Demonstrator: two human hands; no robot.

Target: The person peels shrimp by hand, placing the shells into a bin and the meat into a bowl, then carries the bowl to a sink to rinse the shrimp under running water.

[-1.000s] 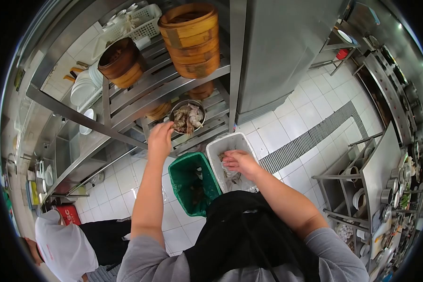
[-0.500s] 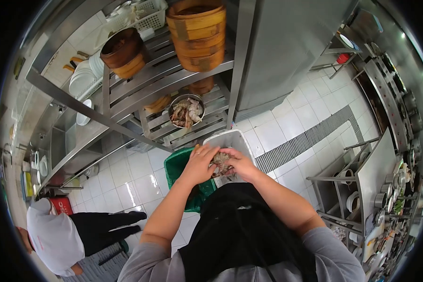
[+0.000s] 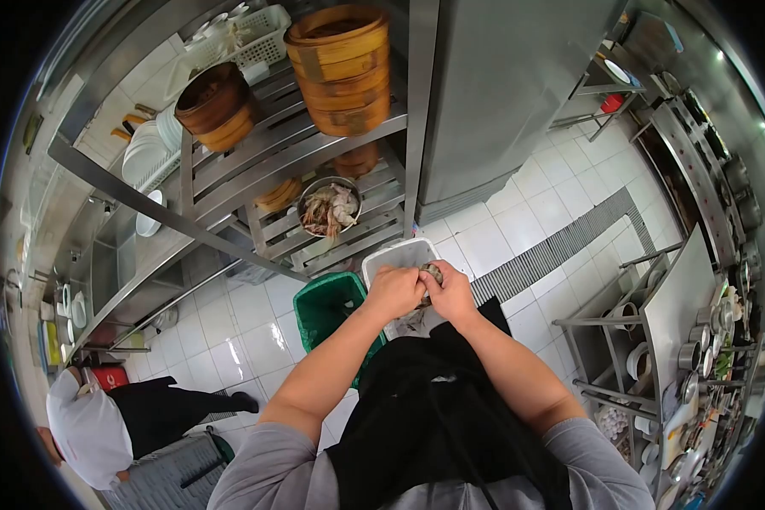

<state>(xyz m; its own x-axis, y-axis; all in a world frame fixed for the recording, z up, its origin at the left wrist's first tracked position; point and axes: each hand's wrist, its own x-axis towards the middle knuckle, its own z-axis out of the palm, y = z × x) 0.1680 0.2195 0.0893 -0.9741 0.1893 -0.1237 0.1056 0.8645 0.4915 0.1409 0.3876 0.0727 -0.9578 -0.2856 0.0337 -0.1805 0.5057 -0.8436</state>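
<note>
My left hand [image 3: 395,291] and my right hand [image 3: 450,293] meet over a white bin [image 3: 425,246], fingers closed. Between them is a grey-brown, shell-like piece that looks like a prawn [image 3: 433,272]; the hands cover much of it. The right hand grips it from the right side, and the curled left fingers press on it from the left. Just left of the white bin stands a green bin [image 3: 310,316]. Ahead, on the lower rack shelf, a round metal bowl [image 3: 359,218] holds reddish-brown prawns [image 3: 321,214] and pale whitish pieces.
Bamboo steamers [image 3: 340,76] stand on the metal rack [image 3: 229,200] ahead. A large grey metal cabinet [image 3: 493,102] is beside it. At lower left is another person [image 3: 89,433]. A steel table [image 3: 680,306] with pans lies to the right. A drain grate [image 3: 561,251] crosses the tiled floor.
My hands have shifted slightly down and turned, with the left fingers now curled in. The prawn shows less between them. The other person at lower left has moved a little.
</note>
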